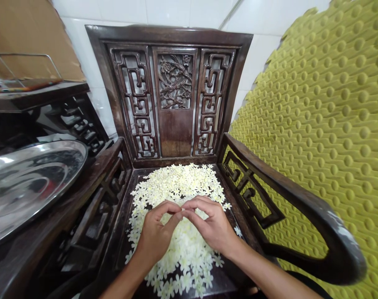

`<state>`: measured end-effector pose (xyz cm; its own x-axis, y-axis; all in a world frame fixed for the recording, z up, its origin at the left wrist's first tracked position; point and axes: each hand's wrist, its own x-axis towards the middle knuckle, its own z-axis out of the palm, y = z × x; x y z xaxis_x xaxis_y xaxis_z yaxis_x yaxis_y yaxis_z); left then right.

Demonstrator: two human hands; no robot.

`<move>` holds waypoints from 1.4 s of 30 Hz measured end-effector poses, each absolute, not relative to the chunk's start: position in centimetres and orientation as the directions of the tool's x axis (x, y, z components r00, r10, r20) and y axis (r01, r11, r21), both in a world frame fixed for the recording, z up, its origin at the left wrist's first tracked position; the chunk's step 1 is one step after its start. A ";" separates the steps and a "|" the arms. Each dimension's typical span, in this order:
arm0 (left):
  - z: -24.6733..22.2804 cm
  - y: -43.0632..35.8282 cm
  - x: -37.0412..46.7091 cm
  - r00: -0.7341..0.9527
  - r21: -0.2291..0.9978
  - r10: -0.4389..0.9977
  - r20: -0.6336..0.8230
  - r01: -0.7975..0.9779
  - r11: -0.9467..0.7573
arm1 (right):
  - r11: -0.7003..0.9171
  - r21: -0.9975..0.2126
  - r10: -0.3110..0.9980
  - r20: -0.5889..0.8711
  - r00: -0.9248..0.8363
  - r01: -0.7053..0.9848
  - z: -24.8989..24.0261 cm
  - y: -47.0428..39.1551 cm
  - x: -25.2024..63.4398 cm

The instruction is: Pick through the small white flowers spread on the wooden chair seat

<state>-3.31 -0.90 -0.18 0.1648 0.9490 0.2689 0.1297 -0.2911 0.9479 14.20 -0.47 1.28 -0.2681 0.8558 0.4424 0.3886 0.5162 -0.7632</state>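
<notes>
A thick spread of small pale yellow-white flowers (pixel 176 182) covers most of the dark wooden chair seat (pixel 229 282). Over the middle of the spread, my left hand (pixel 157 228) and my right hand (pixel 210 224) meet at the fingertips. Thumb and forefinger are pinched together on each hand. Whatever lies between the fingertips is too small or too hidden to make out. The flowers directly beneath my hands look blurred and are partly covered by them.
The chair's carved back (pixel 176 133) rises ahead, with a curved armrest (pixel 288 187) on the right. A round metal tray (pixel 61 174) stands at the left. Yellow-green bumpy foam matting (pixel 325 116) leans at the right. Brown cardboard (pixel 36 37) is at the upper left.
</notes>
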 end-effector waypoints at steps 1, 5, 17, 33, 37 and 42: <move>-0.2 -0.9 -3.3 0.166 0.948 0.948 0.272 0.125 -0.294 | 0.509 -0.774 0.860 0.437 -0.264 0.377 1.2 -0.5 14.2; -0.3 -0.8 -3.3 0.168 0.960 0.953 0.251 0.081 -0.267 | 0.494 -0.799 0.868 0.430 -0.249 0.343 1.1 -0.6 14.3; -0.8 -0.8 -3.0 0.165 0.980 0.967 0.193 0.012 -0.198 | 0.521 -0.768 0.854 0.474 -0.216 0.373 1.0 -0.8 14.3; 0.1 -1.7 -2.9 0.105 0.800 0.877 0.469 0.369 -0.473 | 0.560 -0.692 0.826 0.506 -0.248 0.456 1.2 -0.7 14.4; 0.2 -1.8 -2.9 0.116 0.779 0.868 0.482 0.396 -0.486 | 0.557 -0.699 0.829 0.500 -0.250 0.448 1.1 -0.6 14.4; 0.3 -1.9 -2.8 0.130 0.748 0.855 0.502 0.430 -0.505 | 0.557 -0.705 0.830 0.494 -0.260 0.439 1.2 -0.7 14.3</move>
